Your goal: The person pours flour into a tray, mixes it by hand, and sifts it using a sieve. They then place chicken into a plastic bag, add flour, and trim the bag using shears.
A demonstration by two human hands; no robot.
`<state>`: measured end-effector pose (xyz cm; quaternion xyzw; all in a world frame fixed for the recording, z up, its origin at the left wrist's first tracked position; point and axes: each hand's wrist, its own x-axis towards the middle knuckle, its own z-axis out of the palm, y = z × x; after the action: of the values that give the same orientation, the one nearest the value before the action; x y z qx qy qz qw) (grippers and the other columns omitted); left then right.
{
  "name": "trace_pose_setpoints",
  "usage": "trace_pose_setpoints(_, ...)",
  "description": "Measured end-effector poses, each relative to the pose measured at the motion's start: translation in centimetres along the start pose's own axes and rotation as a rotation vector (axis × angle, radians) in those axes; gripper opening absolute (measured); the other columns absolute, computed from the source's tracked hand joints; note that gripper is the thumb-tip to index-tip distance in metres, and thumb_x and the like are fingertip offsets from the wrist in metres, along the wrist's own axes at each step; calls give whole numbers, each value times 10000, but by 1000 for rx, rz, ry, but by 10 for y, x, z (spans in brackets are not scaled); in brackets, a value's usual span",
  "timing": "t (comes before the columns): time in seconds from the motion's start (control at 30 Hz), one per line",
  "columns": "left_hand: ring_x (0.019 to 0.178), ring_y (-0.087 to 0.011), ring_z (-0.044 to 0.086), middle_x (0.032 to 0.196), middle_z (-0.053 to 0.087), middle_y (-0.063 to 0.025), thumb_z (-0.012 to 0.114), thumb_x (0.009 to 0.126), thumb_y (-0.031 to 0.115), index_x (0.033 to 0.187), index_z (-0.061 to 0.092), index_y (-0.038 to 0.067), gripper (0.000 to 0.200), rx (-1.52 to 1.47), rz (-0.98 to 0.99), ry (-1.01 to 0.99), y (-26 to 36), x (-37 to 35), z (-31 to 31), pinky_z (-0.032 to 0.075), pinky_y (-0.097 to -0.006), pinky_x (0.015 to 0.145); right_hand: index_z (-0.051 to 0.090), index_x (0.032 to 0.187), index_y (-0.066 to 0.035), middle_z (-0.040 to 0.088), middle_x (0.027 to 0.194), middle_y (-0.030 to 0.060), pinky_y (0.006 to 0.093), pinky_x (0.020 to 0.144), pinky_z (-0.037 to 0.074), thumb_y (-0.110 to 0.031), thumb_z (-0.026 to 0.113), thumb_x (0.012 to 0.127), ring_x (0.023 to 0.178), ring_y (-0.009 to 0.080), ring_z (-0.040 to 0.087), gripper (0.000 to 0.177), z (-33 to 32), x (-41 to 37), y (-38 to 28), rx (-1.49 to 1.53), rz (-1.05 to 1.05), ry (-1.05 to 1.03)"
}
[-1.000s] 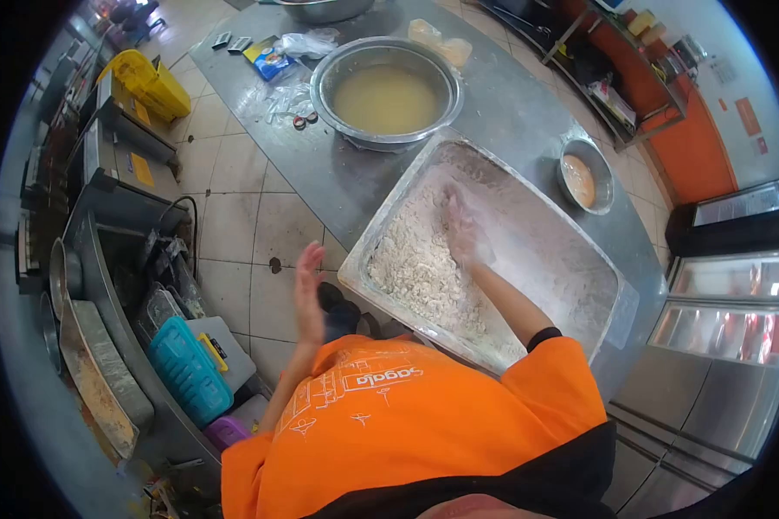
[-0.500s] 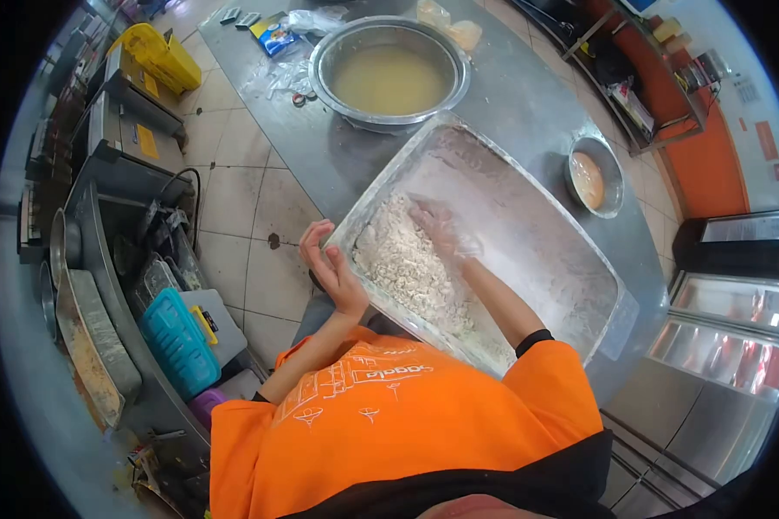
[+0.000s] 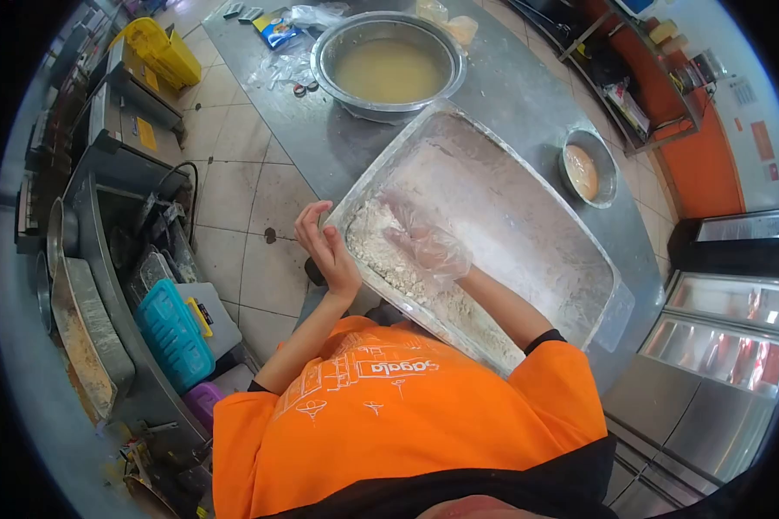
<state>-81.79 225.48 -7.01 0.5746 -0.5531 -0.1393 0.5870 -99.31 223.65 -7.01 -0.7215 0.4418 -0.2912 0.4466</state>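
A large rectangular plastic tub point(image 3: 528, 177) sits tilted across the table in front of me, its inner walls dusted white. Lumpy, crumbly flour mixture point(image 3: 375, 246) is heaped along its near left side. My right hand point(image 3: 424, 245), in a clear loose plastic glove, reaches inside and presses against this heap, fingers stretched toward the left corner, their tips partly hidden in the crumbs. Outside that corner, my left hand point(image 3: 327, 251) is bare and open, fingers apart, right at the tub's rim.
Behind the tub stands a big metal basin point(image 3: 388, 69) of cloudy yellowish liquid. A smaller metal bowl point(image 3: 587, 169) with a pale orange mixture is at the right. Plastic bags and a blue-yellow packet point(image 3: 274, 30) lie at the table's far left. A turquoise lid point(image 3: 175, 336) is on the left.
My right hand has drawn back slightly toward me, against the heap. The crumbly mixture is pushed closer to the left corner. My left hand stays beside the rim.
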Motion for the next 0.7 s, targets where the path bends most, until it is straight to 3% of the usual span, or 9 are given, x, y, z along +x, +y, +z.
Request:
trace_pose_setpoints(0.1, 1169, -266, 365, 1163, 464, -117, 295, 990, 387, 1159, 473, 14, 446, -15, 36, -90, -9, 2, -13, 234, -404, 1001, 285, 1415, -63, 242, 1482, 134, 367, 1107, 217, -555, 270, 937, 1364, 256, 243, 685, -30, 9, -8, 225, 432, -209)
trace_pose_setpoints(0.13, 1186, -278, 349, 1188, 441, -128, 311, 983, 399, 1177, 464, 10, 460, -86, 63, -113, -15, 1, -20, 226, -405, 1013, 219, 1441, -73, 241, 1484, 126, 400, 1117, 186, -601, 236, 925, 1375, 244, 212, 739, -30, -9, 24, 628, -38, -84)
trace_pose_setpoints(0.3, 1222, -325, 310, 1245, 382, -171, 364, 949, 469, 1228, 448, 21, 535, 100, -138, -275, -99, -30, -83, 222, -426, 1032, 232, 1434, -70, 273, 1468, 137, 403, 1124, 173, -567, 208, 942, 1375, 265, 209, 699, -28, -15, 32, 513, 146, 213)
trace_pose_setpoints(0.33, 1223, -330, 311, 1250, 382, -179, 368, 940, 495, 1228, 453, 26, 557, 267, -200, -368, -123, -41, -104, 229, -435, 1028, 243, 1431, -75, 307, 1446, 150, 394, 1110, 209, -496, 259, 955, 1357, 272, 252, 636, -15, -11, 8, 91, 403, 121)
trace_pose_setpoints(0.37, 1214, -337, 333, 1236, 406, -185, 379, 935, 501, 1232, 464, 23, 570, 442, -281, -462, -154, -59, -126, 235, -435, 1029, 253, 1429, -80, 342, 1425, 163, 384, 1097, 245, -426, 311, 969, 1339, 278, 294, 579, -7, -11, -6, -339, 644, 24)
trace_pose_setpoints(0.4, 1205, -343, 354, 1222, 429, -191, 390, 929, 507, 1236, 474, 20, 582, 617, -366, -550, -184, -80, -148, 241, -435, 1030, 246, 1437, -106, 397, 1378, 183, 383, 1057, 311, -266, 402, 953, 1281, 276, 389, 533, -2, -18, 22, -212, 220, 142)
trace_pose_setpoints(0.47, 1230, -329, 375, 1262, 459, -190, 433, 915, 508, 1262, 479, 19, 602, 624, -923, -684, -233, -126, -198, 268, -422, 1030, 250, 1438, -123, 406, 1370, 179, 391, 1046, 323, -235, 412, 948, 1280, 256, 395, 528, -9, -32, 16, -17, 223, 178)
trace_pose_setpoints(0.5, 1101, -338, 505, 1302, 454, -192, 452, 888, 565, 1294, 449, 24, 676, 227, -1443, -634, -352, -182, -251, 371, -425, 961, 255, 1440, -139, 415, 1363, 175, 399, 1035, 335, -203, 421, 942, 1278, 236, 400, 529, -13, -38, 12, 174, 217, 222)
trace_pose_setpoints(0.7, 1157, -319, 458, 1322, 440, -189, 466, 886, 552, 1298, 450, 28, 667, 74, -1677, -550, -254, -240, -272, 354, -415, 980, 363, 1402, -198, 441, 1339, 151, 362, 1009, 352, -157, 492, 910, 1201, 207, 427, 510, -14, -73, 30, -941, 292, 597)
